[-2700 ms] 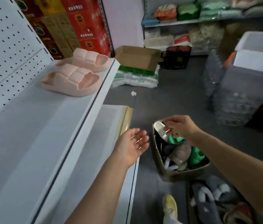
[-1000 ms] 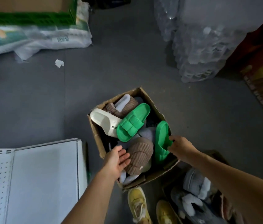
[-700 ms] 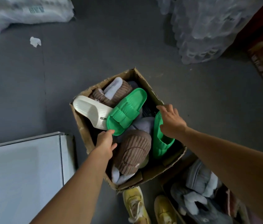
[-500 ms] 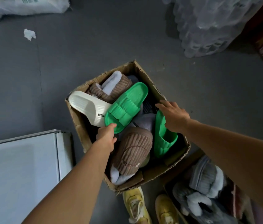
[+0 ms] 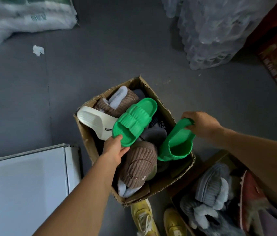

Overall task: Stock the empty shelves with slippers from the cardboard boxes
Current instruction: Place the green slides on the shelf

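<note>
While box [image 5: 165, 106] sits on grey floor [image 5: 100, 65], hands [image 5: 115, 149] each grasp green slipper [image 5: 134, 120].

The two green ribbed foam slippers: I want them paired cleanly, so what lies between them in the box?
In the head view, a grey slipper and a dark printed item lie between the green slipper in the left hand and the green slipper in the right hand.

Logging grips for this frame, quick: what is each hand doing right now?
Left hand: grips the end of the green slipper lying in the box.
Right hand: grips the end of the other green slipper, tilted up at the box's edge.
</note>
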### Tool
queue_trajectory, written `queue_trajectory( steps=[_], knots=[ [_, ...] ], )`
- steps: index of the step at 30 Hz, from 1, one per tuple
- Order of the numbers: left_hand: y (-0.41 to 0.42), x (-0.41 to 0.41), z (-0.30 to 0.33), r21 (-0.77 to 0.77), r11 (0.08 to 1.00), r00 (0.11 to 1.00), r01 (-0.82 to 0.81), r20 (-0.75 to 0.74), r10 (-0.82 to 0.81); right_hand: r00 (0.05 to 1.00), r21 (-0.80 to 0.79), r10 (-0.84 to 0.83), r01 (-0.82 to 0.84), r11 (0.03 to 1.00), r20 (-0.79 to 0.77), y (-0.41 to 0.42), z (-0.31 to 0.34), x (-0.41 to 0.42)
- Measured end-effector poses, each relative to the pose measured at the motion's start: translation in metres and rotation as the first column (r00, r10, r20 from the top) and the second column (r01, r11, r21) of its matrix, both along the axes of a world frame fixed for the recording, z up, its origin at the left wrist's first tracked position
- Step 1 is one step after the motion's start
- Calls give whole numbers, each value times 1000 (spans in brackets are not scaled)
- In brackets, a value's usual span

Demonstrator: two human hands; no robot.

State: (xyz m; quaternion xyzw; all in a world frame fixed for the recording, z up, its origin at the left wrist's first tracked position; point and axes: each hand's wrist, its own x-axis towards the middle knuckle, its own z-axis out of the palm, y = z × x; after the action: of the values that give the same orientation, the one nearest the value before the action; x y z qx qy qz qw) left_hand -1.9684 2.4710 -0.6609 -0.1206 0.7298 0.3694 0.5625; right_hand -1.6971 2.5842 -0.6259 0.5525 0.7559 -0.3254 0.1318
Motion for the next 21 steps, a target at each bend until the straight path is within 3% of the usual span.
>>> queue_trajectory(
  steps=[5,9,13,17,21],
  knots=[
    [-8,-3,43,66,996,996,-55,72,51,979,-227,-177,150,962,-101,21,43,26],
    [-12,1,86,95,992,990,-86,117,74,889,-483,-438,329,812,-131,13,81,37],
    [-17,11,132,141,988,989,-59,141,39,748,-603,-636,422,677,-190,-6,112,35],
    [-21,15,177,177,984,999,3,34,-9,669,-658,-712,440,611,-213,-23,146,33],
    [-24,17,219,167,973,975,159,-185,-128,561,-736,-791,425,527,-243,-34,183,34]
  ],
)
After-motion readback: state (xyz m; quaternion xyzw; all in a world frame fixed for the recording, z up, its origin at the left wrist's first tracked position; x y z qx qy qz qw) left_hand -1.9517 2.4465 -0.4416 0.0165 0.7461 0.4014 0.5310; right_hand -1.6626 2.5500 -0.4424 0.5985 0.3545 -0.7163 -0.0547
